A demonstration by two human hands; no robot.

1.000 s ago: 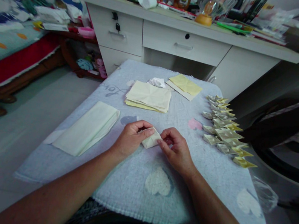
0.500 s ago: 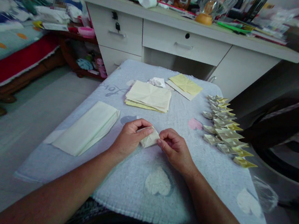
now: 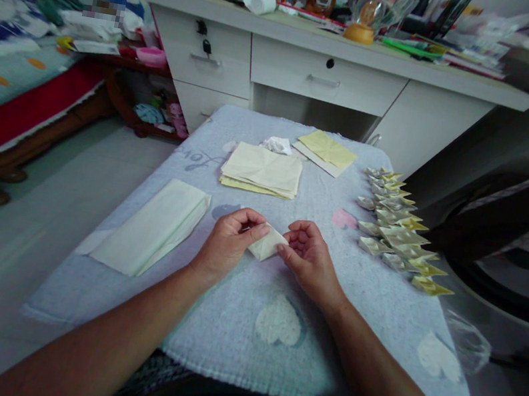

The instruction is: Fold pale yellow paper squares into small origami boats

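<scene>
Between my two hands is a small folded piece of pale paper (image 3: 267, 243), creased down its middle. My left hand (image 3: 230, 239) pinches its left corner between thumb and fingers. At the right corner, the thumb and bent fingers of my right hand (image 3: 309, 260) close on the paper's edge. Beyond my hands lies a stack of creased cream and yellow paper sheets (image 3: 262, 169). A long folded pale paper (image 3: 151, 226) rests to the left. Over on the right, several folded paper boats (image 3: 398, 230) stand in rows, silvery white and yellow.
A blue patterned cloth (image 3: 223, 326) covers the table. Yellow and white sheets (image 3: 326, 151) and a crumpled white tissue (image 3: 277, 145) lie at its far side. Behind stands a white desk (image 3: 325, 80) crowded with bottles. A bed (image 3: 16, 75) is at the left.
The folded paper has turned slightly and shows a flatter, wider shape. My right hand's fingers have lifted and loosened a little, the thumb still on the corner. My left hand stays put.
</scene>
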